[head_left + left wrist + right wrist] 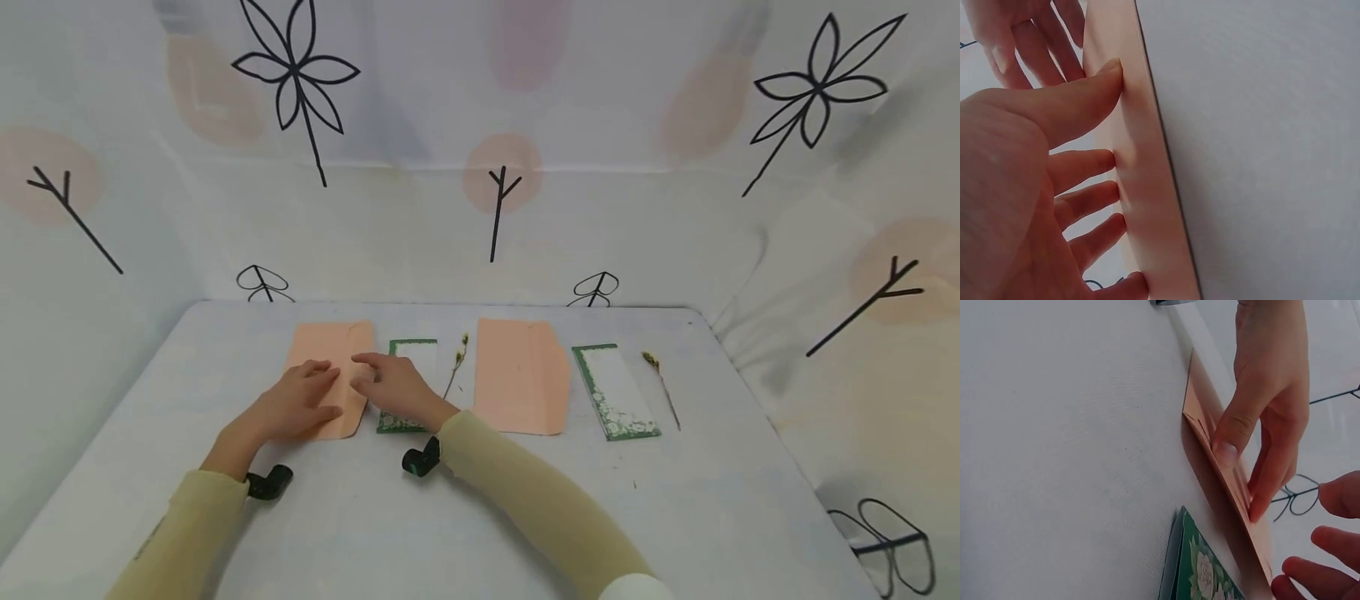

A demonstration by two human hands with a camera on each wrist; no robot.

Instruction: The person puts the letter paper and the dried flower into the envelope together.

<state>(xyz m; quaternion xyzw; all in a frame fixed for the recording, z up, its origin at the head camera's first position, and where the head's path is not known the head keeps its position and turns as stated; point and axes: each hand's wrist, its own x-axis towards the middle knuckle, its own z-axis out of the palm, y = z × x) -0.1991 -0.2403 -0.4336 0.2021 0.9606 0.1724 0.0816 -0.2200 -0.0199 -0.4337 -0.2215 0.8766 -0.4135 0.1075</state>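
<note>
A peach envelope (324,340) lies flat at the left of the table, its side flap toward the right. My left hand (292,403) rests its fingertips and thumb on the envelope's face, fingers fairly straight, as the left wrist view also shows. Over the envelope's right side, my right hand (397,385) reaches in with loosely bent fingers, nothing gripped. In the right wrist view its fingers (1316,572) are by the envelope's edge; contact is hard to tell. Partly hidden under the right forearm is a green-bordered white card (417,350), with a dried flower sprig (456,367) beside it.
Right of centre lies a second peach envelope (506,375). Farther right are another green-bordered card (617,387) and a second dried sprig (662,379). The white table (487,517) meets a patterned cloth backdrop (420,225) behind and at the sides.
</note>
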